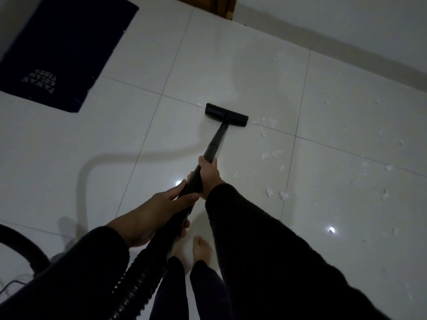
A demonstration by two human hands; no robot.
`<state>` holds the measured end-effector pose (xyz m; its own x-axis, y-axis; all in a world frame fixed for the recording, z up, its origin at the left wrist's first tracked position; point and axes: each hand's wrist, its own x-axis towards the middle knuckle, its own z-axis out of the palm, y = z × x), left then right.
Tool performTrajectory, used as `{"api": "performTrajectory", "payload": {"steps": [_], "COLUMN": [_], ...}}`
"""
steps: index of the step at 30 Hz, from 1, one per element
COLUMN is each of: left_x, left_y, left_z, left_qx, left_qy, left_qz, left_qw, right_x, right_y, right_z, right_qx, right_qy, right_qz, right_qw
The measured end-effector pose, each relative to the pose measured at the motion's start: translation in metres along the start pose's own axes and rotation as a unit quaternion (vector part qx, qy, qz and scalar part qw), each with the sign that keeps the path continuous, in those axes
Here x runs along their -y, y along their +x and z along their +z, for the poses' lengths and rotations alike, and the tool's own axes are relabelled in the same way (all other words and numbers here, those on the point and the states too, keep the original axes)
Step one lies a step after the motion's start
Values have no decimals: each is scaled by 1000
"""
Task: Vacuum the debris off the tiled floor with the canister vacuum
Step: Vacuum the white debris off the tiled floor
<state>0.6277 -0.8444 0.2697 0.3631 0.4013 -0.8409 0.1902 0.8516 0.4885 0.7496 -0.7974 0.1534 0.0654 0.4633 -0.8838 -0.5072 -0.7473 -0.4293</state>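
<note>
A black vacuum wand (216,140) slants down to its flat floor head (226,115), which rests on the white tiled floor (138,139) across a grout line. My right hand (209,175) grips the wand further down, my left hand (159,212) holds it nearer me, where the ribbed hose (141,271) begins. White paper-like debris (271,155) lies scattered to the right of the head, with several bits close to its right end. The hose curves off at the lower left edge (18,243); the canister is out of view.
A dark doormat (62,49) with pale lettering lies at the upper left. A wall with a skirting strip (346,49) runs along the upper right, beside a wooden door frame (225,6). My bare feet (202,249) stand below the wand. A thin cable (9,285) lies at the lower left.
</note>
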Motion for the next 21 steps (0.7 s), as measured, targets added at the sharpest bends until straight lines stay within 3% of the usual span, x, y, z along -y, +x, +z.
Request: {"api": "performTrajectory", "payload": {"steps": [21], "left_x": [119], "left_y": [-72], "left_z": [-17], "left_qx": [15], "left_qy": [27], "left_qz": [-26], "left_qw": [999], "right_x": [-130], "right_y": [-69], "right_z": [-6], "right_qx": [-34], "right_qy": [2], "right_qz": [7], "right_qw": [999]}}
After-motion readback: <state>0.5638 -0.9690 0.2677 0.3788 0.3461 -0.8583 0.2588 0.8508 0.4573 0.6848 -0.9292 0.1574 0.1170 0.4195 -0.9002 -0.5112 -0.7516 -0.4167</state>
